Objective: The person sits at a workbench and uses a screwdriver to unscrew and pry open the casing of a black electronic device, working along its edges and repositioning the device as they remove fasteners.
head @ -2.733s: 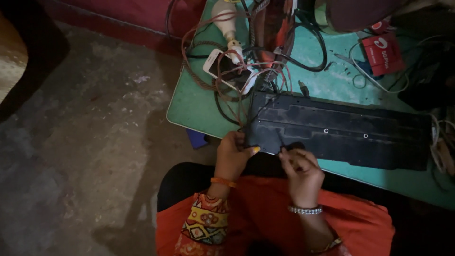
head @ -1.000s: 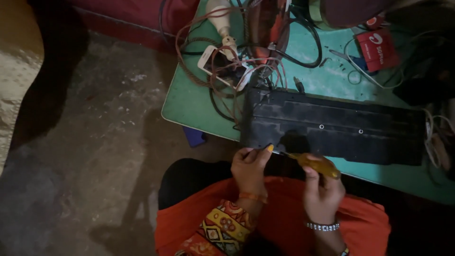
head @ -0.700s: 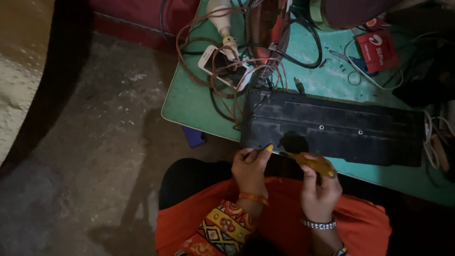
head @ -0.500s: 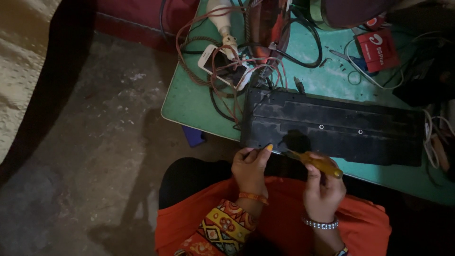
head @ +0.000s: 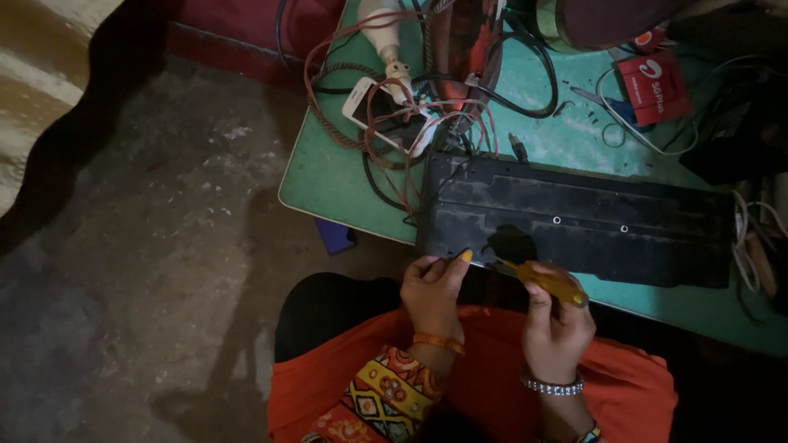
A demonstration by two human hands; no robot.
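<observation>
- My right hand is closed around a screwdriver with a yellow handle; its thin tip points up and to the left, toward the near edge of the black panel.
- My left hand holds no tool. Its fingers are bent, and the fingertips rest on the near left corner of the panel, just beside the screwdriver tip.
- The panel is long and flat and lies on the green surface, directly in front of both hands, with its near edge close to my lap.
- I judge the panel as stiff plastic, rather light, and dusty, so it may slide on the smooth surface. Pressing down at the corner where the left hand is seems the good place to hold it.
- The screwdriver handle looks smooth and hard; a full grip near its thick end seems the most secure.
- Beyond the left hand, a tangle of cables and a white phone lie past the far left corner of the panel.
- A red card lies far beyond the right hand.
</observation>
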